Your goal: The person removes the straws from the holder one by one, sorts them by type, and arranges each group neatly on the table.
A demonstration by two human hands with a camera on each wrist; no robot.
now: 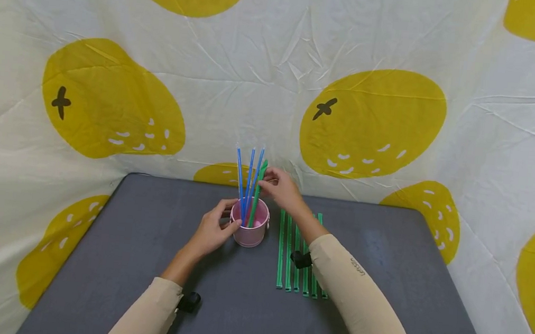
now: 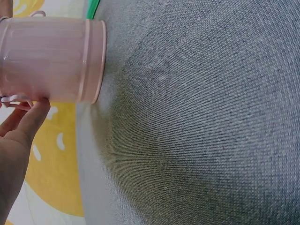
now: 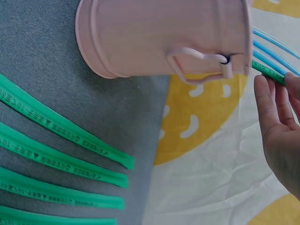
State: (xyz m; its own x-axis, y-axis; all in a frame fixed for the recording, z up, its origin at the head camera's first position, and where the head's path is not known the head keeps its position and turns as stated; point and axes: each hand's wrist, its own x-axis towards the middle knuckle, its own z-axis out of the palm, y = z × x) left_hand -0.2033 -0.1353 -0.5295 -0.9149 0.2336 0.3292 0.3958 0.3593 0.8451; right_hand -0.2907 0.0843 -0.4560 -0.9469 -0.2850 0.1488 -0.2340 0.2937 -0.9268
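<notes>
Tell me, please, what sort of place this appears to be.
It looks like a makeshift recording booth, though I cannot be certain: a fruit-printed cloth hangs behind and beside a dark table, and a small black camera shows at each wrist.

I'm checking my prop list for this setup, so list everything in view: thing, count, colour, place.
backdrop: 1, white with yellow prints, back and sides
table: 1, dark grey, in the middle
bucket: 1, pink, on the table
blue straws: 3, blue, standing in the bucket
held strip: 1, green, lower end in the bucket
loose strips: 6 showing, green, on the table right of the bucket, partly hidden
wrist devices: 2, black, one per wrist
sleeves: 2, beige, one per arm
left hand: 1, bare, holding the bucket
right hand: 1, bare, pinching the held strip
</notes>
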